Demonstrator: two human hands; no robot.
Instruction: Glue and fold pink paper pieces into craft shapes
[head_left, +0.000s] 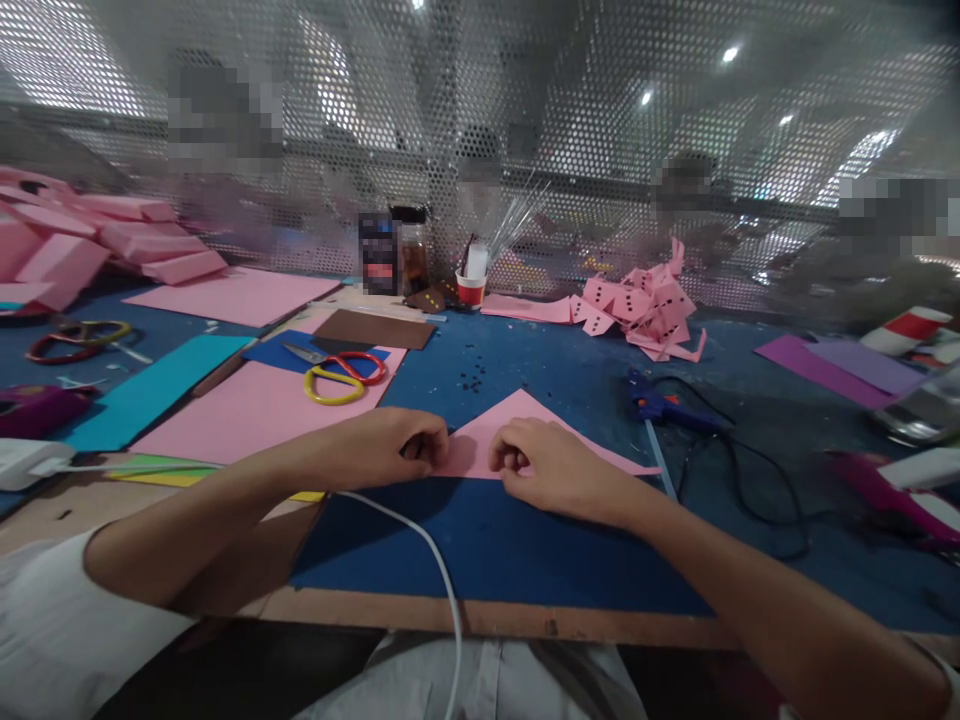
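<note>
In the head view, both bare hands work low over a pink triangular sheet (474, 440) lying on the blue worktop (510, 560), its long edge toward the person and its peak pointing away. The left hand (401, 445) is at the sheet's left corner, fingers curled and tips down on the paper; whether its grip pinches the corner or only presses on it, I cannot tell. The right hand (551, 462) rests over the middle of the sheet, fingers bent under; its grip may be pressing or pinching, and the view does not settle which. Past the right wrist, the sheet's thin right tip reaches the light blue stick of a blue glue gun (667, 408).

Beyond the left hand, scissors (327, 359) with one red and one yellow handle lie slightly open across blue and pink paper. A turquoise sheet (157, 395) lies farther left. A white cable (431, 540) passes behind the left forearm, then over the worktop's front edge. At the back stand a jar (414, 260) and a red-and-white cup (471, 290), with a heap of dotted pink paper pieces (637, 305) to their right
</note>
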